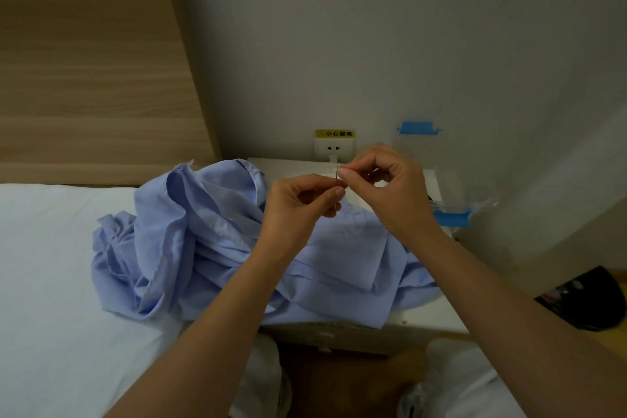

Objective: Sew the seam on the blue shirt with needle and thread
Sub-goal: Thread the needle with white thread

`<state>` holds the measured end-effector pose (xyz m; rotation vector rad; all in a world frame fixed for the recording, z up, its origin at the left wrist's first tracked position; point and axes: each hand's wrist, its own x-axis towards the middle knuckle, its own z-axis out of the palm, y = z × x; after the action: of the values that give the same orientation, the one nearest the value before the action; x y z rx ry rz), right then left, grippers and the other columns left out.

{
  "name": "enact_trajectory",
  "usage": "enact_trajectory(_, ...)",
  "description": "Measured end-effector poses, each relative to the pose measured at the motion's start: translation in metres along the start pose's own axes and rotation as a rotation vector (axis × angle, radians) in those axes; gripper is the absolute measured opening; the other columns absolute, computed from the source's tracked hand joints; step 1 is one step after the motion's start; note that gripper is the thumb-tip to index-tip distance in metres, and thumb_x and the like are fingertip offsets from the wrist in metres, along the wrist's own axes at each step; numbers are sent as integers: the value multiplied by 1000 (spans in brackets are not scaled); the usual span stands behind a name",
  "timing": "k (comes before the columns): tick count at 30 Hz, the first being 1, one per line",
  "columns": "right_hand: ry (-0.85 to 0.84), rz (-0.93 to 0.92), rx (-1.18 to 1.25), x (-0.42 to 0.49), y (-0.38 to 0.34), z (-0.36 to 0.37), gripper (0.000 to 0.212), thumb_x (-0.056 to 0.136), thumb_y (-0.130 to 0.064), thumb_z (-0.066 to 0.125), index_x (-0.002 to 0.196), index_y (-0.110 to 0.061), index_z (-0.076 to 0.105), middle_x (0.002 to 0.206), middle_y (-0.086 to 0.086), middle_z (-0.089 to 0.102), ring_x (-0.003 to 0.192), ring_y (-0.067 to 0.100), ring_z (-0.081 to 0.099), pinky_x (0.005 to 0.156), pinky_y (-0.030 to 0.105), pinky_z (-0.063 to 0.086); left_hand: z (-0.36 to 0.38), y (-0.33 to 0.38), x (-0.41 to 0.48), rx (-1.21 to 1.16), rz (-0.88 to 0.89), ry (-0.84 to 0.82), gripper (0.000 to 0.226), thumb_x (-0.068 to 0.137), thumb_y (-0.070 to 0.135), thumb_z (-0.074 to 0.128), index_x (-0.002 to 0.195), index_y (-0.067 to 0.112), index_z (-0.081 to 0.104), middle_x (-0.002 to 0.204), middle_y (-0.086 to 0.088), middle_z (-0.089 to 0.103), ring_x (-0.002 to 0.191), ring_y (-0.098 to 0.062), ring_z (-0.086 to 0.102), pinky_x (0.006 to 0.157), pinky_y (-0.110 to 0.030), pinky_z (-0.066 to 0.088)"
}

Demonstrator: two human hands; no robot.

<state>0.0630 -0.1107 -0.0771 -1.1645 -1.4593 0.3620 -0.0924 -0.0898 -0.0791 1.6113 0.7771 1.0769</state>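
Head view: the left hand [302,204] pinches the needle [336,176] upright between thumb and finger. The right hand [386,187] pinches the thin white thread [359,231] right at the needle's top. Both hands are above the blue shirt [190,241], which lies crumpled across a white bed [51,265] and a small white cabinet [434,319].

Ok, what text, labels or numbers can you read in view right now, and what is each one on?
"小心触电": on the yellow sticker just above the wall socket.
Black object at the right edge: any markings are too blurred to read.
Blue shirt: no legible text.
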Motion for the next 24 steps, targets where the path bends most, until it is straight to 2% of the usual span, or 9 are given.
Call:
enact_trajectory(4,-3,-1,-3,0,0,0,15,82,-32,67,81,-17,68,78,-4,64,72,9,60,65,16,48,0,0,1,-4,-4,-1,19,85,2,65,98,16,69,72,10,71,65,-7,67,64,-16,53)
enact_trajectory(9,-15,1,-4,0,0,-1,16,82,-33,66,82,-17,68,79,-4,64,73,8,60,66,15,47,0,-1,1,1,-2,0,17,86,2,65,99,12,69,76,3,71,65,-9,67,65,-17,54)
enact_trajectory(12,-17,6,3,0,-2,-1,15,82,-33,66,81,-18,68,79,-3,64,73,8,60,66,15,47,-1,-1,0,-6,-7,-2,17,85,2,65,97,13,70,74,6,72,66,-11,67,66,-18,54)
enact_trajectory(17,-22,29,14,0,-2,-2,10,82,-25,71,81,-16,69,79,0,66,72,11,61,66,16,48,0,-1,0,-5,-8,-3,16,86,2,65,100,7,70,78,1,71,65,-9,66,65,-17,54)
enact_trajectory(21,-22,26,8,-1,-2,-2,14,82,-28,70,81,-14,70,79,0,66,72,10,61,66,16,48,0,-1,0,0,-1,-7,17,85,2,64,101,6,70,77,3,71,65,-8,66,65,-16,53)
enact_trajectory(24,-25,39,17,-1,-3,-2,7,82,-20,73,81,-13,70,79,0,66,72,11,61,66,17,48,0,-1,1,-9,-9,0,18,86,0,64,102,5,69,80,-3,71,65,-9,66,65,-18,54)
